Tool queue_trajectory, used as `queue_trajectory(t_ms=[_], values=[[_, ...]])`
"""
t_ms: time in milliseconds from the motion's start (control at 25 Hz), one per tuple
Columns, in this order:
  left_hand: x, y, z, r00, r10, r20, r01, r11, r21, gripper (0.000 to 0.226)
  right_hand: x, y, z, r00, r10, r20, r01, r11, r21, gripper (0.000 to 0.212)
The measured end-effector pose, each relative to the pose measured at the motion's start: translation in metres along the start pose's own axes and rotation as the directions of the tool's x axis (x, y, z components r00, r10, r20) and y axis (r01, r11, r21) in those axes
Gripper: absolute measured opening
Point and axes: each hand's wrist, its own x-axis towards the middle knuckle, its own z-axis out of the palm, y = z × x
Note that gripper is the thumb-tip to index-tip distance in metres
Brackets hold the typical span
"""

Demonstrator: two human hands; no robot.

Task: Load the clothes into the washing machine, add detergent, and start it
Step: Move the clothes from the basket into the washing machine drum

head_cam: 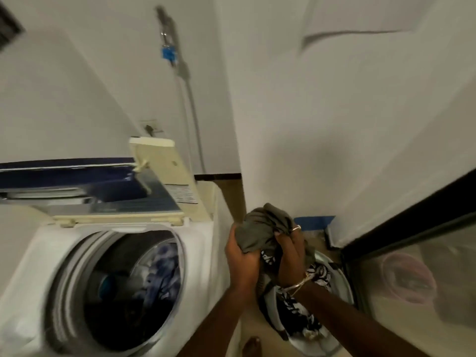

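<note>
A white top-loading washing machine [203,243] fills the lower left, its lid [108,199] folded up and open. Inside the drum lies a blue patterned garment [162,269]. To the right of the machine, my left hand [242,256] and my right hand [291,253] both grip a bundle of olive-grey cloth [262,228], held above a pale laundry basket [342,279] on the floor. Black-and-white patterned clothes [296,307] hang from the bundle and lie in the basket.
A white wall corner [283,124] stands right behind the basket. A grey hose with a blue tap fitting [168,54] runs down the wall behind the machine. A dark-framed glass panel [412,266] closes off the right side. My bare toes [253,343] show on the floor.
</note>
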Motion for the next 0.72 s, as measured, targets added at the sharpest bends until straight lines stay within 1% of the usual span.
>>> queue_trajectory(t_ms=[40,80,120,160,200,240,280,320,360,400,440,480,520,560,600,640,680,720], values=[[-0.005,0.034,-0.020,0.994,0.099,0.048,-0.102,0.994,0.050,0.026,-0.009,0.004,0.023,0.994,-0.077,0.083,0.077,0.997,0.003,0.038],[-0.006,0.055,-0.043,0.989,0.133,0.057,-0.136,0.989,0.050,0.021,-0.017,0.000,0.047,0.985,-0.108,0.132,0.106,0.994,0.023,0.035],[-0.005,0.074,-0.071,0.979,0.206,0.004,-0.206,0.978,0.012,0.023,-0.028,0.002,0.078,0.969,-0.134,0.207,0.125,0.991,0.057,0.033],[0.007,0.090,-0.094,0.963,0.257,-0.077,-0.259,0.966,-0.010,0.021,-0.039,0.000,0.113,0.962,-0.106,0.250,0.096,0.994,0.052,0.034],[0.014,0.100,-0.118,0.943,0.293,-0.158,-0.305,0.951,-0.056,0.026,-0.049,0.005,0.141,0.955,-0.074,0.288,0.050,0.994,0.092,0.037],[0.024,0.110,-0.139,0.922,0.318,-0.221,-0.337,0.940,-0.050,0.039,-0.058,0.011,0.166,0.950,-0.041,0.310,0.007,0.994,0.110,0.038],[0.032,0.115,-0.156,0.896,0.352,-0.270,-0.367,0.930,-0.007,0.045,-0.064,0.021,0.186,0.946,-0.024,0.323,-0.018,0.992,0.126,0.035],[0.042,0.118,-0.175,0.869,0.381,-0.315,-0.380,0.922,0.068,0.046,-0.069,0.033,0.205,0.939,-0.011,0.344,-0.025,0.995,0.100,0.030],[0.052,0.115,-0.196,0.854,0.392,-0.343,-0.371,0.920,0.127,0.045,-0.074,0.042,0.223,0.927,-0.002,0.376,-0.021,0.998,0.059,0.027],[0.064,0.105,-0.217,0.860,0.363,-0.358,-0.320,0.931,0.174,0.043,-0.077,0.052,0.237,0.913,0.024,0.407,-0.018,1.000,-0.018,0.026],[0.078,0.097,-0.238,0.887,0.297,-0.352,-0.229,0.948,0.223,0.043,-0.076,0.070,0.248,0.896,0.084,0.436,-0.029,0.991,-0.132,0.027],[0.093,0.087,-0.258,0.924,0.191,-0.331,-0.097,0.955,0.280,0.048,-0.072,0.086,0.255,0.874,0.152,0.462,-0.011,0.956,-0.294,0.032],[0.101,0.084,-0.273,0.939,0.074,-0.337,0.047,0.941,0.336,0.059,-0.066,0.103,0.256,0.845,0.238,0.479,0.009,0.889,-0.458,0.039],[0.107,0.077,-0.287,0.934,-0.008,-0.357,0.153,0.913,0.379,0.072,-0.062,0.115,0.253,0.819,0.325,0.473,0.031,0.798,-0.602,0.050],[0.105,0.075,-0.292,0.925,-0.028,-0.379,0.195,0.890,0.412,0.080,-0.057,0.126,0.246,0.802,0.384,0.457,0.042,0.728,-0.684,0.059],[0.103,0.072,-0.292,0.924,0.017,-0.381,0.170,0.875,0.452,0.075,-0.055,0.130,0.236,0.793,0.418,0.442,0.039,0.690,-0.723,0.063],[0.098,0.074,-0.284,0.920,0.074,-0.386,0.135,0.862,0.488,0.062,-0.053,0.129,0.224,0.800,0.409,0.439,0.046,0.688,-0.724,0.060],[0.093,0.072,-0.271,0.919,0.139,-0.369,0.075,0.857,0.510,0.049,-0.052,0.123,0.211,0.823,0.369,0.433,0.057,0.704,-0.708,0.052]])
